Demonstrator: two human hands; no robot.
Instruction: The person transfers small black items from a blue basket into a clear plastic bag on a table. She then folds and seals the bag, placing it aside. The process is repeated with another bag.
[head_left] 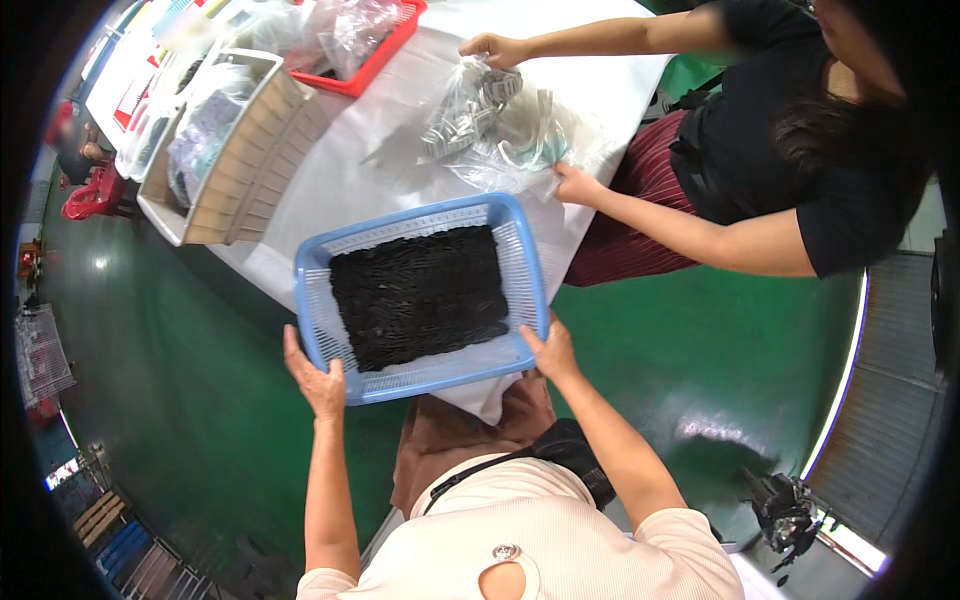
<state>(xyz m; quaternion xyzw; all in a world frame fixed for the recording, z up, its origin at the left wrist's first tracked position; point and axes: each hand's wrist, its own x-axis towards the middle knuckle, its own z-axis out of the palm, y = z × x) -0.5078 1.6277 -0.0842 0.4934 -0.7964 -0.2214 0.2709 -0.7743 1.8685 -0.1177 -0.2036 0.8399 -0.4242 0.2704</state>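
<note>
Both the left hand and the right hand have fingers curled over the rim of a blue basket of small black parts, already resting on the white tabletop's near corner, not yet released.

Basket on table edge; bags behind it, crate left

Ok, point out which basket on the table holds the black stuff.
The blue basket, gripped at its near corners by the left hand and right hand. The red basket holds clear bags; the beige crate holds bagged items.
</note>
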